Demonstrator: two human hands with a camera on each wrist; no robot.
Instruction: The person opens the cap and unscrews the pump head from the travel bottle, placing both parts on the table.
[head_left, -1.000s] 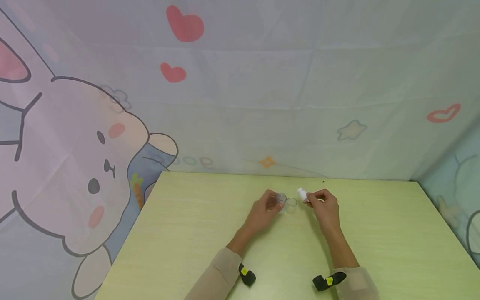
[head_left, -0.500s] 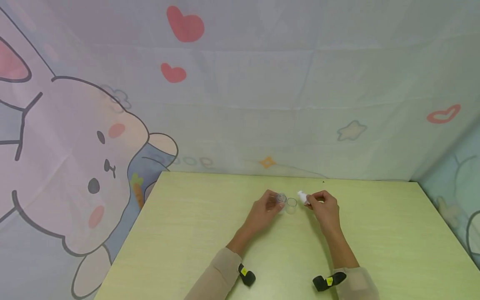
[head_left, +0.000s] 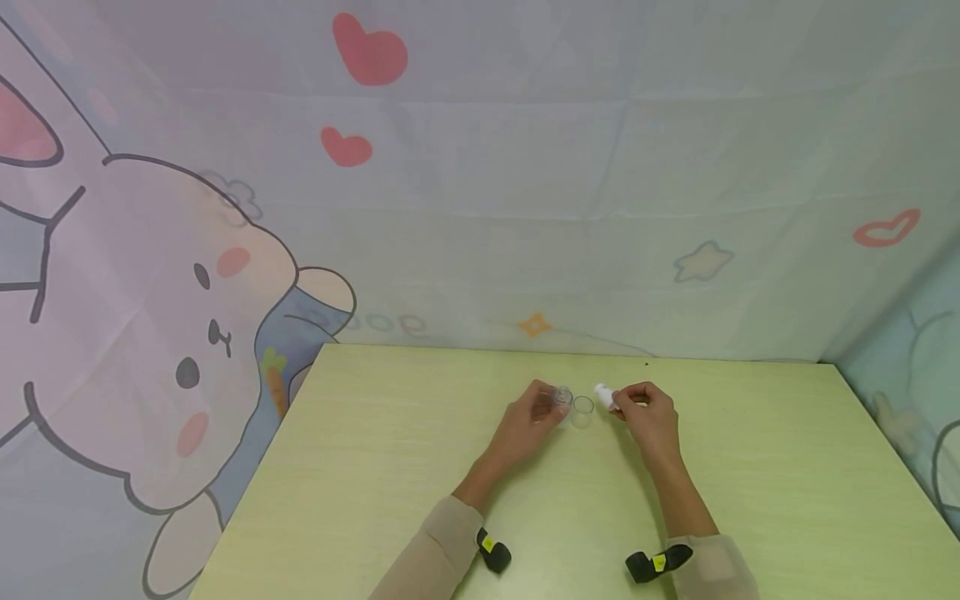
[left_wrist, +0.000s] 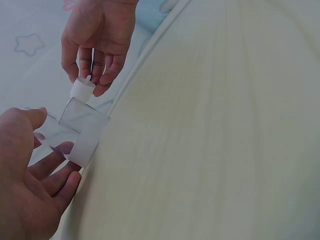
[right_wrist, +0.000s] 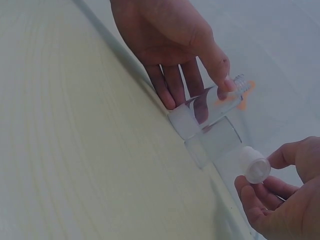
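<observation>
My left hand (head_left: 528,421) grips a clear bottle (right_wrist: 215,102) with a bare threaded neck and a whitish lower end, upright near the table's far part. Right beside it stands a clear open-topped cup (head_left: 582,414), its rim close to the bottle's side. My right hand (head_left: 652,417) pinches a small white cylindrical piece (right_wrist: 257,170) between thumb and fingers, just right of the cup. That white piece (left_wrist: 82,89) has a narrower tip and is tilted, the tip pointing up and left in the head view.
Both hands are over a pale yellow-green table (head_left: 375,450). Behind it hangs a cloth (head_left: 480,183) printed with a rabbit and hearts. A tiny dark speck (head_left: 647,363) lies near the table's back edge.
The white piece's tip has dropped slightly and swung a little left, with the right hand lowering a touch. My left hand, the bottle and the cup stay put.
</observation>
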